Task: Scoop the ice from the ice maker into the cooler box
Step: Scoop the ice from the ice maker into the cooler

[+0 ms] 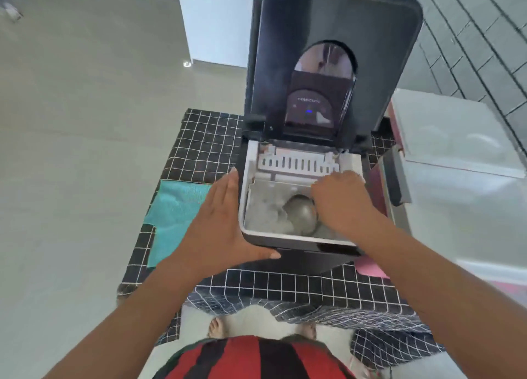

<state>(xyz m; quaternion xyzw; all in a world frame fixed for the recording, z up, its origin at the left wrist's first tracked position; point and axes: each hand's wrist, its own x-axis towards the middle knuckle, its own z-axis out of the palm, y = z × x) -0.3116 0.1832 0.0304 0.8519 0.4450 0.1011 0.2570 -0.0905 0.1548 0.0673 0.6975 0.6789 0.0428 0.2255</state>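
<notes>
Head view shows your right hand gripping the scoop down in the ice inside the ice maker, left hand flat against its side, so lifting fast could spill ice before the cooler.

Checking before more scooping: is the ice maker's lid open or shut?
Open: the lid stands upright behind the ice basket, which lies exposed.

Left hand lay flat, fingers straight and together, thumb spread wide toward right. Left forearm ran down to lower-left corner. Right hand was curled knuckles-up, fingers bent under palm. Right forearm stretched out to right edge.
</notes>
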